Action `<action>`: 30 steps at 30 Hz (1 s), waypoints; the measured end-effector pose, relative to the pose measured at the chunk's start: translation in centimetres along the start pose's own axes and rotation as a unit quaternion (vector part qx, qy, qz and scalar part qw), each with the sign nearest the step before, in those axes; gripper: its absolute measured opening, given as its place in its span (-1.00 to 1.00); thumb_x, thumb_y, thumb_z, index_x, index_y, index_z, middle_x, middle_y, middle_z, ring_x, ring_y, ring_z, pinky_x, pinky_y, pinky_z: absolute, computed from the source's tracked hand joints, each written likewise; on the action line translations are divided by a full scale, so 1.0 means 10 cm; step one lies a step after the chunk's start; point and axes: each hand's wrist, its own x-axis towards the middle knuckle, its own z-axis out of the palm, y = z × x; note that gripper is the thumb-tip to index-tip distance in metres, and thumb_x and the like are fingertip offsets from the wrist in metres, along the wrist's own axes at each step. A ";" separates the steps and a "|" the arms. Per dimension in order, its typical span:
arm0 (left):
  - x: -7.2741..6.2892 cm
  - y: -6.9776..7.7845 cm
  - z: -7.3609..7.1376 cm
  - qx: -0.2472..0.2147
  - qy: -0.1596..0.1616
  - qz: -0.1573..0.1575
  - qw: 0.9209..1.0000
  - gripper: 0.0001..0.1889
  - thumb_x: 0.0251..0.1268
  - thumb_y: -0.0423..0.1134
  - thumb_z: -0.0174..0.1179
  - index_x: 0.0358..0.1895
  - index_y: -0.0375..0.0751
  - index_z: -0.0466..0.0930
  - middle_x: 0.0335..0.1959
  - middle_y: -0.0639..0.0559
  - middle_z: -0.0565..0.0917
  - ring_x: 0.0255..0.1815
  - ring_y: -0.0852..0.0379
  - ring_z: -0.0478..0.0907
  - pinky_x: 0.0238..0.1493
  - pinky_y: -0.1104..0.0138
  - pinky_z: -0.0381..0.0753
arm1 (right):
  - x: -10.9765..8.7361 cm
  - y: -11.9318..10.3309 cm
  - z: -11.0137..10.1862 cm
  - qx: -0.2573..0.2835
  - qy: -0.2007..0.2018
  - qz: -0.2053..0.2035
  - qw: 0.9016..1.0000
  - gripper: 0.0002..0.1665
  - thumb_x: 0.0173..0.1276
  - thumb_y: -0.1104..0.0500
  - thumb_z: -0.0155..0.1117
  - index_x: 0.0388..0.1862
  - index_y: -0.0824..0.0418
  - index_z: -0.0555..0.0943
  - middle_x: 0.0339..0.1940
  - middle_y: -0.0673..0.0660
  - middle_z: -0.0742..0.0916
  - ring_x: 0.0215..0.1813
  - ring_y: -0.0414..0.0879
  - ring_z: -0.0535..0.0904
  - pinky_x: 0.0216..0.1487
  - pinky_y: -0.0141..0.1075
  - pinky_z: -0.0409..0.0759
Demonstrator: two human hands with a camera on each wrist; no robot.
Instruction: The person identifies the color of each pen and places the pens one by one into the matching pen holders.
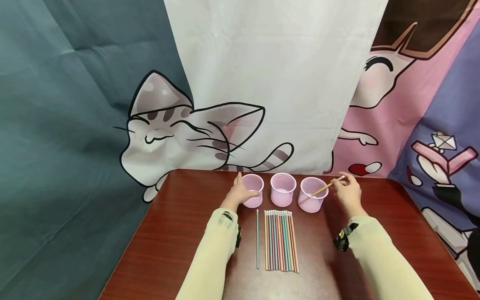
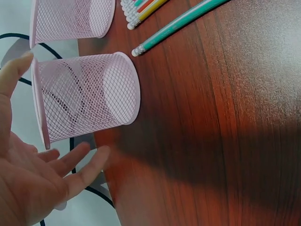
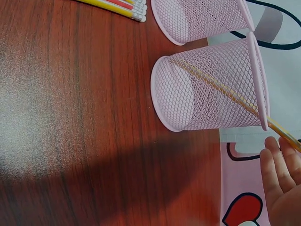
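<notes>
Aslant inside the right-hand pink mesh cup [image 1: 313,206], a slim yellow pencil [image 1: 322,189], with its lower end down by the base and its shaft crossing the rim; pinched near the white eraser end by the right hand [image 1: 348,193], with a narrow grip; probably very light and stiff, smooth enough to roll between fingertips, hardly fragile except perhaps at the lower end; best held by the upper shaft just below the eraser, clear of the rim; likely light too, as cups go, and easy to tip or slide, with mesh perhaps giving slightly under a squeeze; best steadied by the firmer rim or low on the wall; just to the left, a matching middle cup [image 1: 283,197], upright; beyond that, an upright left cup [image 1: 253,203], with the left hand [image 1: 236,194] at its outer side; there a wide grip, with thumb and fingers spread, holding nothing; can't tell whether touching the rim; nearer than the cups, a row of coloured pencils [image 1: 278,241], lying side by side with erasers toward the cups; beside that row, apart, a lone teal pencil [image 1: 257,239]; beneath, a glossy reddish-brown wooden surface [image 1: 187,216]; behind, a printed cloth backdrop [image 1: 292,83] with a cartoon cat [image 1: 168,133]
</notes>
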 end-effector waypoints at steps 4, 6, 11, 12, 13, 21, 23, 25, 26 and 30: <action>-0.01 0.03 0.01 0.031 0.017 0.000 0.999 0.25 -0.26 0.17 0.44 0.45 -0.22 -0.20 0.38 -0.19 0.07 0.29 -0.29 0.16 0.11 -0.11 0.30 | -0.04 -0.04 0.00 0.045 0.005 0.038 0.998 -0.34 0.32 -0.01 0.13 0.30 0.26 0.25 -0.44 -0.08 0.65 -0.53 -0.31 0.61 -0.51 -0.39 0.58; 0.00 0.03 0.04 0.050 0.028 0.000 0.998 0.23 -0.27 0.21 0.43 0.44 -0.24 -0.13 0.35 -0.18 0.11 0.25 -0.23 0.21 0.07 -0.08 0.35 | -0.07 -0.07 -0.02 0.071 0.025 0.059 0.995 -0.31 0.31 -0.16 0.09 0.23 0.24 0.24 -0.53 -0.09 0.65 -0.59 -0.31 0.60 -0.54 -0.38 0.57; -0.01 0.04 0.06 0.086 0.045 -0.014 0.995 0.10 -0.19 0.20 0.41 0.41 -0.25 0.04 0.30 -0.16 0.18 0.19 -0.18 0.31 0.00 -0.03 0.43 | -0.11 -0.07 -0.09 -0.011 0.067 0.097 0.993 -0.45 0.35 -0.30 -0.23 -0.21 0.13 0.41 -0.70 0.02 0.64 -0.63 -0.21 0.60 -0.48 -0.35 0.51; -0.02 0.05 0.06 0.086 0.047 -0.017 0.995 0.08 -0.18 0.18 0.41 0.40 -0.25 0.05 0.30 -0.16 0.18 0.19 -0.19 0.31 0.00 -0.03 0.43 | -0.11 -0.04 -0.12 -0.047 0.055 0.102 0.992 -0.44 0.35 -0.27 -0.28 -0.29 0.14 0.45 -0.72 0.04 0.63 -0.64 -0.19 0.58 -0.47 -0.32 0.47; -0.02 0.07 0.06 0.084 0.050 -0.018 0.995 0.07 -0.18 0.16 0.42 0.40 -0.26 0.07 0.29 -0.16 0.20 0.18 -0.20 0.32 0.00 -0.03 0.43 | -0.10 -0.01 -0.14 -0.082 0.033 0.105 0.991 -0.43 0.35 -0.24 -0.32 -0.38 0.17 0.46 -0.75 0.05 0.62 -0.65 -0.15 0.56 -0.47 -0.28 0.45; -0.04 0.12 0.05 0.086 0.045 -0.034 0.995 0.06 -0.19 0.14 0.43 0.39 -0.24 0.09 0.27 -0.20 0.26 0.17 -0.21 0.35 -0.01 -0.05 0.43 | -0.12 0.30 -0.29 -0.096 -0.289 0.133 0.943 -0.59 0.29 0.05 -0.20 -0.69 0.18 0.39 -0.83 -0.01 0.44 -0.76 -0.18 0.36 -0.54 -0.22 0.53; -0.04 0.10 0.05 0.092 0.046 -0.037 0.994 0.07 -0.20 0.15 0.43 0.39 -0.23 0.09 0.26 -0.20 0.28 0.17 -0.20 0.35 -0.01 -0.04 0.43 | -0.17 0.33 -0.26 -0.100 -0.357 0.126 0.920 -0.58 0.35 0.06 -0.20 -0.56 0.26 0.47 -0.73 0.02 0.56 -0.68 -0.17 0.45 -0.53 -0.25 0.52; -0.04 0.09 0.06 0.095 0.048 -0.038 0.994 0.07 -0.20 0.17 0.43 0.39 -0.22 0.09 0.25 -0.20 0.30 0.17 -0.20 0.36 -0.01 -0.04 0.43 | -0.22 0.35 -0.20 -0.104 -0.393 0.113 0.907 -0.59 0.37 0.08 -0.15 -0.43 0.36 0.51 -0.62 0.08 0.65 -0.59 -0.15 0.53 -0.49 -0.25 0.52; -0.03 0.08 0.06 0.093 0.049 -0.037 0.994 0.07 -0.21 0.17 0.43 0.39 -0.22 0.09 0.25 -0.20 0.31 0.17 -0.20 0.36 -0.01 -0.05 0.43 | -0.24 0.36 -0.17 -0.109 -0.402 0.104 0.903 -0.61 0.37 0.10 -0.11 -0.37 0.40 0.53 -0.57 0.10 0.68 -0.55 -0.14 0.56 -0.48 -0.25 0.53; -0.03 0.07 0.07 0.081 0.052 -0.036 0.995 0.07 -0.22 0.16 0.44 0.39 -0.20 0.10 0.25 -0.20 0.31 0.17 -0.20 0.36 0.01 -0.04 0.42 | -0.32 0.39 0.01 -0.131 -0.416 0.057 0.898 -0.67 0.30 0.17 0.03 -0.26 0.47 0.54 -0.49 0.13 0.71 -0.47 -0.10 0.61 -0.46 -0.24 0.52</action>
